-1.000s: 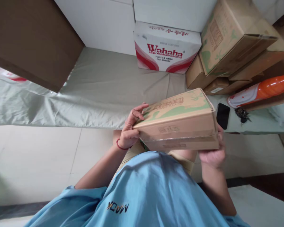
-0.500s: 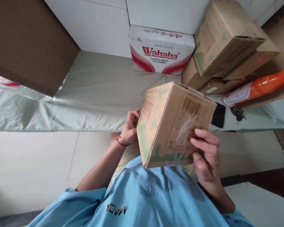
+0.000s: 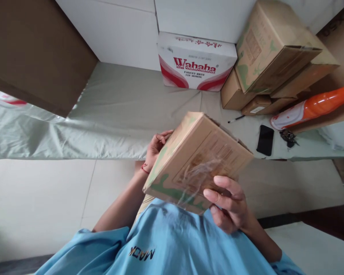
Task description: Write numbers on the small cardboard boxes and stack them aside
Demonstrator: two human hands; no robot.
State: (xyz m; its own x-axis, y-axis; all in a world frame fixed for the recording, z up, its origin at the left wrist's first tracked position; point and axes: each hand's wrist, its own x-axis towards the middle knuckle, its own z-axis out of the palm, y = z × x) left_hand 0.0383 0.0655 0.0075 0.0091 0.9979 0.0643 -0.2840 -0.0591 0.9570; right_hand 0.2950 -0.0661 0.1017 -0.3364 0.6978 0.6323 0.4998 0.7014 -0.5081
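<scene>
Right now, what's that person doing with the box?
The person holds a cardboard box tilted over their lap with both hands. The left hand grips its far edge and the right hand its near corner, where clear tape shows. Past it, on a cloth-covered ledge, lie a phone, keys, a pen and stacked boxes.

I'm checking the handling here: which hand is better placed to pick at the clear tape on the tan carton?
Probably the right hand: its fingers lie on the crinkled clear tape across the tan cardboard carton. The left hand grips the far edge, steadying it.
</scene>
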